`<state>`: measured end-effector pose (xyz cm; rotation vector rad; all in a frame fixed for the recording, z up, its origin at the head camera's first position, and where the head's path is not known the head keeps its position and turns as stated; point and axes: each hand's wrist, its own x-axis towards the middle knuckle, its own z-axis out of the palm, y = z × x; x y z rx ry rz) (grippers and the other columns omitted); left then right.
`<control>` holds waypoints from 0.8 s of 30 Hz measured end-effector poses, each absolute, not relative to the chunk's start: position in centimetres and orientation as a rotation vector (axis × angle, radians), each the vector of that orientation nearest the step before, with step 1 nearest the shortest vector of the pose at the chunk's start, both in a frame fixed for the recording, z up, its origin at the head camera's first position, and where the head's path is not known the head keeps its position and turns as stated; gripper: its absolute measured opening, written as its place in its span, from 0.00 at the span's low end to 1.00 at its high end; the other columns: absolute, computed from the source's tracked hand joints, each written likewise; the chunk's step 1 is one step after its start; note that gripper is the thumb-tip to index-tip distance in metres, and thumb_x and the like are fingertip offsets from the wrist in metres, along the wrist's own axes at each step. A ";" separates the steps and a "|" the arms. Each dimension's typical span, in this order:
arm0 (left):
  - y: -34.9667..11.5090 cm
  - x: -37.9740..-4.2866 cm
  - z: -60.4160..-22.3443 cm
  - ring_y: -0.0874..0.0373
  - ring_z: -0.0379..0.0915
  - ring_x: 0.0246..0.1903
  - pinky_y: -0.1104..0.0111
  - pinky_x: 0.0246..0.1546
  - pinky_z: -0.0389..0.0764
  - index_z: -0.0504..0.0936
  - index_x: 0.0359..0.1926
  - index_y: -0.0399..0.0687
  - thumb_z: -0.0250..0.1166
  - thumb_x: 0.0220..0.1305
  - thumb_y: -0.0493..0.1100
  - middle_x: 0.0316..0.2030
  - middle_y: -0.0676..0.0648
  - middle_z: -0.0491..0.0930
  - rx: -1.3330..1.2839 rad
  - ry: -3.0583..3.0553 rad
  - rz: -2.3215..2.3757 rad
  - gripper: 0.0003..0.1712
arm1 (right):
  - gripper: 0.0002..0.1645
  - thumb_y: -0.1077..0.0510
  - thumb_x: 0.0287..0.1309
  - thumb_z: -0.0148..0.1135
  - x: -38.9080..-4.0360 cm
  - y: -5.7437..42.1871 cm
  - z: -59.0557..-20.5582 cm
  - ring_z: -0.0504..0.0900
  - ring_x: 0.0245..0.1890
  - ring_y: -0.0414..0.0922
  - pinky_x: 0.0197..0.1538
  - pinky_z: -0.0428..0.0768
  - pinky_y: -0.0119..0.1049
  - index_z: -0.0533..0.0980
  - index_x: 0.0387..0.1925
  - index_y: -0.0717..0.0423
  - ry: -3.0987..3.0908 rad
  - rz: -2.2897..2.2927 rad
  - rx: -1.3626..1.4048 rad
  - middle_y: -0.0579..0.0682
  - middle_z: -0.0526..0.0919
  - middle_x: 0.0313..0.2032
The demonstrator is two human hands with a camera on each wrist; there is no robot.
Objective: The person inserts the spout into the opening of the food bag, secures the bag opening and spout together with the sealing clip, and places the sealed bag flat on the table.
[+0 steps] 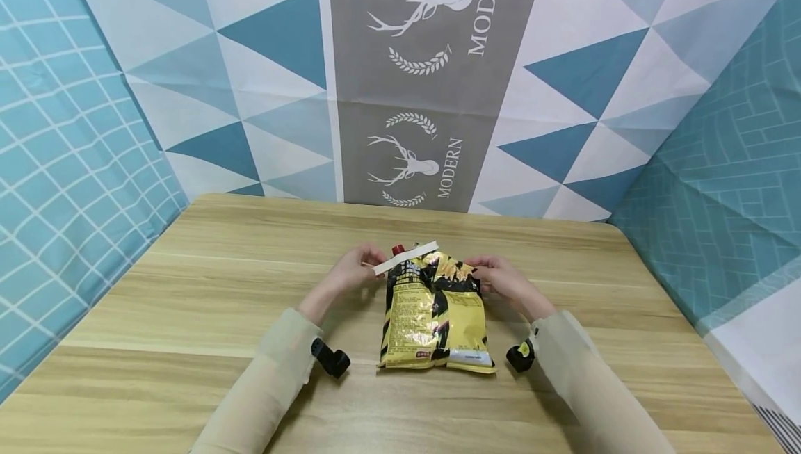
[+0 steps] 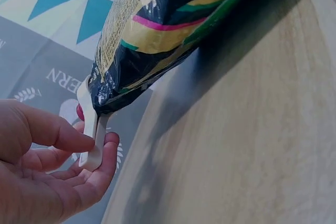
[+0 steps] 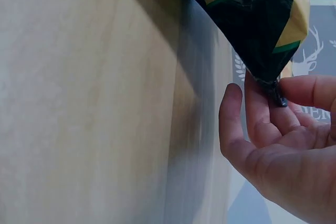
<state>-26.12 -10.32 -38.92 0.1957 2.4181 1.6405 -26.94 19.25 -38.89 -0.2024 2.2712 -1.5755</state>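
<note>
A yellow and black snack bag (image 1: pixel 409 322) stands in the middle of the table, its printed back towards me. Across the left part of its top edge runs a white bag clip (image 1: pixel 407 257), tilted up to the right. A small red cap (image 1: pixel 398 249) shows just behind the clip. My left hand (image 1: pixel 352 270) pinches the clip's left end between thumb and fingers, as the left wrist view shows. With thumb and fingertips, my right hand (image 3: pixel 286 135) pinches the bag's black top right corner, which the clip does not cover.
The wooden table (image 1: pixel 238 287) reaches back to a patterned backdrop (image 1: pixel 400 85) with deer heads and triangles. Blue tiled sheets hang at the left (image 1: pixel 69 141) and right. A black wrist camera (image 1: pixel 330 358) sits at each cuff, close beside the bag.
</note>
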 end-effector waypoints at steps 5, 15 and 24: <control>-10.4 -26.1 -39.2 0.49 0.73 0.35 0.63 0.39 0.74 0.74 0.43 0.36 0.60 0.46 0.24 0.38 0.41 0.76 0.183 2.395 1.652 0.19 | 0.22 0.68 0.59 0.45 -27.2 19.3 -39.3 0.68 0.21 0.35 0.26 0.69 0.27 0.64 0.55 0.72 2.233 -1.610 -0.206 0.51 0.77 0.37; -9.8 -26.6 -40.4 0.55 0.66 0.27 0.73 0.18 0.64 0.75 0.42 0.36 0.54 0.45 0.20 0.35 0.42 0.76 0.076 2.495 1.599 0.21 | 0.23 0.66 0.59 0.50 -28.0 19.3 -40.3 0.75 0.30 0.37 0.36 0.76 0.29 0.66 0.56 0.68 2.280 -1.570 -0.095 0.54 0.79 0.41; -9.8 -27.0 -40.8 0.56 0.65 0.27 0.73 0.18 0.64 0.75 0.41 0.37 0.54 0.45 0.19 0.34 0.43 0.75 0.072 2.526 1.566 0.20 | 0.22 0.65 0.61 0.49 -28.2 19.0 -40.4 0.77 0.36 0.40 0.40 0.77 0.33 0.67 0.57 0.65 2.327 -1.496 -0.096 0.60 0.75 0.50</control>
